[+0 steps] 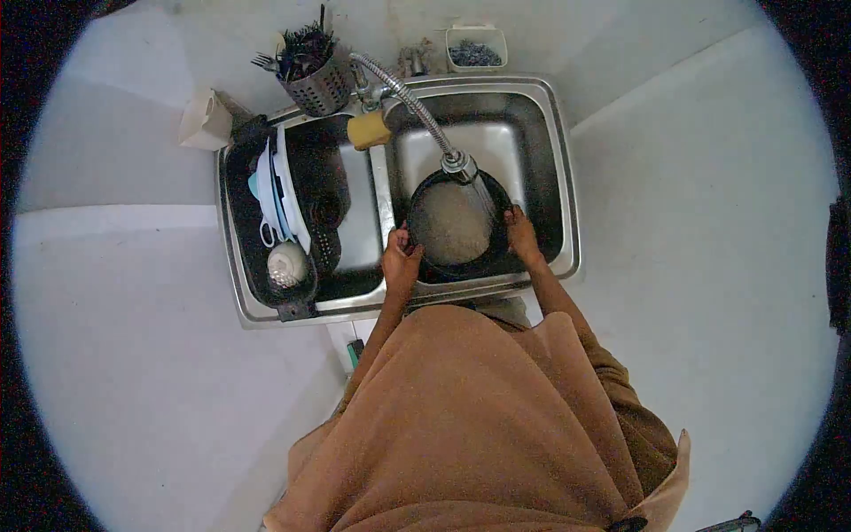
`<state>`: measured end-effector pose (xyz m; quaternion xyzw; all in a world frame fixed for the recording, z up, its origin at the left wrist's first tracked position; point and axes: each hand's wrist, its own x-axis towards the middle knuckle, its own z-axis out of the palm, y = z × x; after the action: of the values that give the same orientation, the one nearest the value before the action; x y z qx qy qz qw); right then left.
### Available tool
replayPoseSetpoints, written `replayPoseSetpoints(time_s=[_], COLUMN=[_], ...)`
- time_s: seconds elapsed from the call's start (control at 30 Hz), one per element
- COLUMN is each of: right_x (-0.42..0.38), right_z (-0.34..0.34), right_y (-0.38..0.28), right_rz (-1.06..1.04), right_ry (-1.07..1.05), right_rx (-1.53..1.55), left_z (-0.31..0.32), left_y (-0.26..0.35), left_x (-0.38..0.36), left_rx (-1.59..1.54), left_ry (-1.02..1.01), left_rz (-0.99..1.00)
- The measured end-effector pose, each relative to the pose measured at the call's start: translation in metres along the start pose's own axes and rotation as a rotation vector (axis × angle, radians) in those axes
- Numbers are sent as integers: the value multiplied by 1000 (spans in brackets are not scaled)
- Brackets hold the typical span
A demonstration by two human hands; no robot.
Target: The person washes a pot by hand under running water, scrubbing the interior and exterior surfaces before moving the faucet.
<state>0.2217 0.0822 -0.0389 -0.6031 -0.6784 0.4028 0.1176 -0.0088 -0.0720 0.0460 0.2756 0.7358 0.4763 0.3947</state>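
Note:
A dark round pot (pixel 498 257) sits in the right basin of the sink, held from both sides. Cloudy, beige-grey contents (pixel 454 226) fill much of it; I cannot make out what they are. My left hand (pixel 402 259) grips the pot's left rim, fingers curled. On the opposite side, the fingers of my right hand (pixel 521 236) are closed on the rim. Above the pot hangs the head of a flexible metal faucet (pixel 459 165), with water (pixel 486 197) streaming down into the pot.
White plates (pixel 285 191) and an upturned pale cup (pixel 288 264) stand in a black rack in the left basin. A yellow sponge (pixel 369 130) lies on the divider. Behind are a metal cutlery holder (pixel 317 89) and a small white container (pixel 476 51). White counter (pixel 691 195) surrounds the sink.

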Motion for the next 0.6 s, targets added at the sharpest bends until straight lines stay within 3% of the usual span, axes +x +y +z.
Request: replayPoseSetpoints(time_s=[0.13,0.2,0.23,0.33,0.43,0.5,0.6], right_x=[-1,0,-1,-4,-2,-6,-4], right_z=[0,12,13,10,14,7,9], right_y=[-6,12,14,7,17,-3,-2], right_rz=[88,-124,-123,21,-149,171,13], right_ry=[-54,100,104,41,79,-30,58], right_rx=[-58,-28,-27,-14,-138,149,-23], left_z=[1,1,0,0,1,-1,0], left_y=[9,9,7,8,8,10,12], left_x=[0,0,1,-1,-2,-2,-4], left_rx=[116,125,145,166,171,179,94], left_ry=[23,28,26,37,38,29,32], left_rz=[-48,-61,-64,-53,-48,-58,4])
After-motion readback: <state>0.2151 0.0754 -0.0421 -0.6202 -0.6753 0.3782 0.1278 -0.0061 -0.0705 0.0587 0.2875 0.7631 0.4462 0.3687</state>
